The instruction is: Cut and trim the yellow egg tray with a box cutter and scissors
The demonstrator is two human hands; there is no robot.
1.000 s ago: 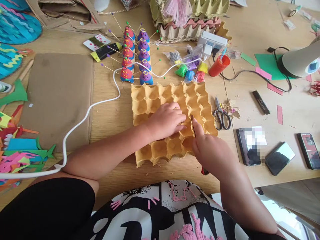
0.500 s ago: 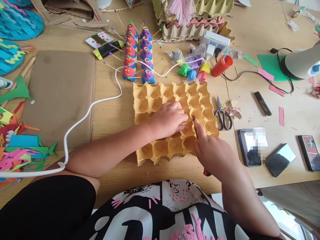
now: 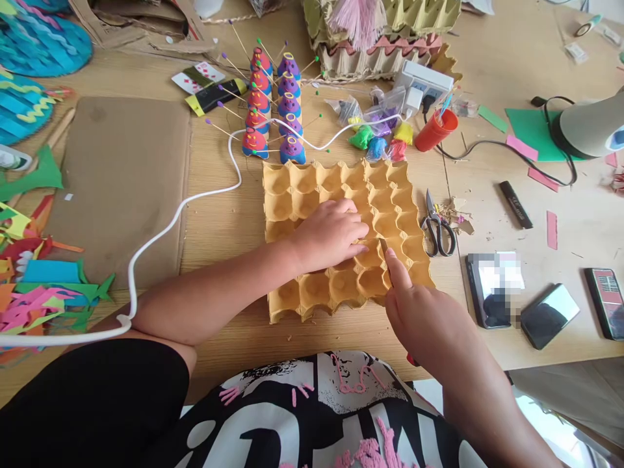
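Observation:
A yellow egg tray (image 3: 312, 286) lies on the wooden table in front of me, its cups facing up. My left hand (image 3: 331, 234) presses on the middle of the tray, fingers bent over the cups and partly together. On the tray's right part, my right hand (image 3: 414, 299) is wrapped round a utility knife (image 3: 383, 246), index finger stretched along it. The blade tip touches the tray just right of my left fingers. Most of the knife's handle is hidden in the hand; a red end shows below it.
Black-handled scissors (image 3: 439, 231) lie right of the tray, with phones (image 3: 550, 315) farther right. Behind stand painted egg-cup figures (image 3: 291, 148) with pins, clay bags (image 3: 376, 147) and a red cup (image 3: 435, 130). A white cable (image 3: 170, 224) and cardboard (image 3: 127, 188) are at left.
My right hand and the knife have moved slightly down and to the right, toward me. My left hand stays in the same place on the tray. The whole view has shifted a little.

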